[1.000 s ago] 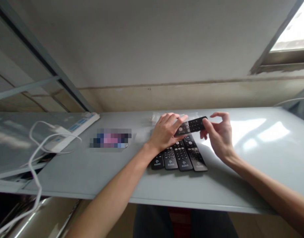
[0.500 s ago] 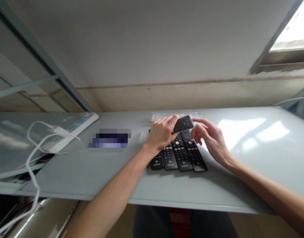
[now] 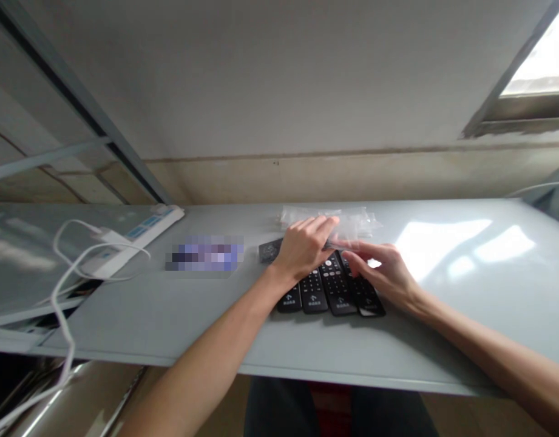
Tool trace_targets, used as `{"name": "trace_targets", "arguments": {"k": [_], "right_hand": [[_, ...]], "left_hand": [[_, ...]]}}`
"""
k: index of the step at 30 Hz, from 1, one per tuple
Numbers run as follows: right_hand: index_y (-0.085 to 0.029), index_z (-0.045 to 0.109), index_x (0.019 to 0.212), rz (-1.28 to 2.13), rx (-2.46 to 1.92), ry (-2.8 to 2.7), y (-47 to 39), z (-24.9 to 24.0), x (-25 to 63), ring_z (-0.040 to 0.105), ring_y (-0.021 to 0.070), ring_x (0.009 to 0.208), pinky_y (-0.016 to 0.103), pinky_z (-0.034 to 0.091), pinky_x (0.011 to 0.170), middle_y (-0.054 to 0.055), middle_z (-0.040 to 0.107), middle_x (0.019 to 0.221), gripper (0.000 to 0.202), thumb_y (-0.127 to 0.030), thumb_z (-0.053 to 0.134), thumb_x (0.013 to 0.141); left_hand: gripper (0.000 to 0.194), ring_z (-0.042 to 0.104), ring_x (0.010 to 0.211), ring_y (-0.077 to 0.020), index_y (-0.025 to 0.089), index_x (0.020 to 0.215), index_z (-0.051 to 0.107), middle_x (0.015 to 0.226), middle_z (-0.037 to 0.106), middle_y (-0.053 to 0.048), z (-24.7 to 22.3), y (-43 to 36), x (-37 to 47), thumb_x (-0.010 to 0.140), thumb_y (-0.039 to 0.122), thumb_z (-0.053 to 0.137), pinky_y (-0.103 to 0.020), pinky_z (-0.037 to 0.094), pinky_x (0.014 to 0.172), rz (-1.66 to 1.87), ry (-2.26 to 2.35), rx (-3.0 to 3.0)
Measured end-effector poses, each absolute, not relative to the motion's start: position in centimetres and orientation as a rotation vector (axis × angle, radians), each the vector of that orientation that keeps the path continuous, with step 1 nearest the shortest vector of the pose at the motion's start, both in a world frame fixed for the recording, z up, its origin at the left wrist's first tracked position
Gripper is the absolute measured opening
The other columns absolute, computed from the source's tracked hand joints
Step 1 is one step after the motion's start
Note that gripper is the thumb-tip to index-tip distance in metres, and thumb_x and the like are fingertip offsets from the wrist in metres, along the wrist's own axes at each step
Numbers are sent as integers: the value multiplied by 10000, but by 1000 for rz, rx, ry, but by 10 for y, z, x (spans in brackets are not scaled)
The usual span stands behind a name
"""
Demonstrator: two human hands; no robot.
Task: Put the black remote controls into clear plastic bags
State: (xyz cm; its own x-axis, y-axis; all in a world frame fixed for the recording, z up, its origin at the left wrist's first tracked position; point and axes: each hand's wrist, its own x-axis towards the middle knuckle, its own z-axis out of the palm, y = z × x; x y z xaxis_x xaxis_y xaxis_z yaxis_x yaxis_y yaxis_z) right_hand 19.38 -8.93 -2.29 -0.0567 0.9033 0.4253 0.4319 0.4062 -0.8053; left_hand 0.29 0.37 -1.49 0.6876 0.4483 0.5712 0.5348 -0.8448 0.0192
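The left hand [image 3: 301,247] is closed over a black remote control [image 3: 269,250] above the far end of the row of remote controls [image 3: 314,298], its long axis crosswise to the row. The right hand [image 3: 391,267], farther from the remote's exposed end, reaches clear film [image 3: 347,244] above the row; whether its fingers grip is unclear. Clear plastic packaging [image 3: 363,220] lies beyond the row.

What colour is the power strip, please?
The power strip is white with blue sections, best seen in the head view.

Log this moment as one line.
left hand: holding black remote | right hand: at clear film | other remotes: side by side on table
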Motion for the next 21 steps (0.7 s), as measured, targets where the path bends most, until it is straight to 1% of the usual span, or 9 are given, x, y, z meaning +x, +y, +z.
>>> {"name": "trace_targets", "arguments": {"k": [3, 6, 8, 10, 11, 14, 16, 18, 21], "right_hand": [[-221, 821, 912, 512, -1138, -1558, -89, -19, 197, 546, 111, 512, 266, 442, 469, -11, 632, 608, 297, -458, 676, 1020], [-241, 778, 908, 436, -1071, -1298, -85, -9, 208, 613, 132, 566, 284, 463, 474, 19, 693, 720, 243, -437, 693, 1023], [-253, 719, 882, 389, -1027, -1110, -80, -4, 217, 659, 150, 604, 284, 448, 445, 29, 702, 786, 223, -427, 696, 1020], [-281, 638, 951, 407, -994, -959, -74, -2, 225, 688, 158, 620, 267, 426, 411, 15, 703, 840, 169, -423, 717, 998], [-298, 594, 1011, 455, -987, -913, -72, -3, 226, 694, 158, 617, 255, 421, 400, 2, 704, 859, 195, -431, 735, 981], [-325, 486, 1144, 701, -1015, -914, -69, -10, 221, 701, 159, 607, 234, 450, 404, -20, 719, 887, 410, -505, 781, 924], [-314, 476, 1160, 831, -1044, -964, -69, -16, 213, 727, 170, 647, 230, 483, 419, -6, 740, 933, 481, -553, 797, 894], [-303, 501, 1156, 880, -1052, -974, -69, -19, 209, 745, 179, 711, 236, 530, 448, 7, 746, 994, 493, -552, 817, 871], [-303, 539, 1113, 808, -1034, -876, -63, -20, 223, 714, 163, 735, 248, 589, 507, -10, 717, 971, 469, -468, 869, 825]], "left_hand": [[387, 733, 1106, -263, 157, 1410, 549, 1199, 751, -109, -15, 3, 4, 1075, 347, 588, -389, 584, 925, -876, -796, -2734], [456, 735, 1089, -259, 178, 1453, 523, 1209, 750, -99, -15, 4, 4, 1023, 256, 651, -387, 595, 903, -868, -883, -2722], [442, 742, 1048, -252, 192, 1431, 539, 1197, 752, -90, -15, 5, 3, 1009, 239, 662, -382, 605, 859, -878, -954, -2720], [385, 746, 1042, -249, 197, 1386, 565, 1197, 752, -87, -16, 6, 2, 1014, 242, 652, -375, 608, 833, -899, -997, -2716], [361, 747, 1048, -251, 198, 1367, 575, 1202, 752, -86, -16, 7, 2, 1016, 243, 650, -370, 608, 826, -907, -1015, -2714], [347, 752, 1057, -255, 200, 1355, 584, 1228, 749, -86, -17, 8, 1, 1016, 242, 648, -354, 605, 813, -915, -1076, -2711], [380, 754, 1058, -257, 203, 1386, 569, 1248, 744, -90, -17, 8, 1, 1015, 241, 640, -349, 604, 816, -907, -1091, -2725], [437, 747, 1083, -260, 205, 1439, 537, 1278, 733, -98, -17, 8, 2, 1014, 240, 631, -355, 607, 849, -874, -1017, -2785], [570, 711, 1180, -273, 184, 1557, 439, 1344, 700, -120, -18, 6, 5, 1029, 283, 630, -396, 588, 1000, -792, -750, -2930]]}}
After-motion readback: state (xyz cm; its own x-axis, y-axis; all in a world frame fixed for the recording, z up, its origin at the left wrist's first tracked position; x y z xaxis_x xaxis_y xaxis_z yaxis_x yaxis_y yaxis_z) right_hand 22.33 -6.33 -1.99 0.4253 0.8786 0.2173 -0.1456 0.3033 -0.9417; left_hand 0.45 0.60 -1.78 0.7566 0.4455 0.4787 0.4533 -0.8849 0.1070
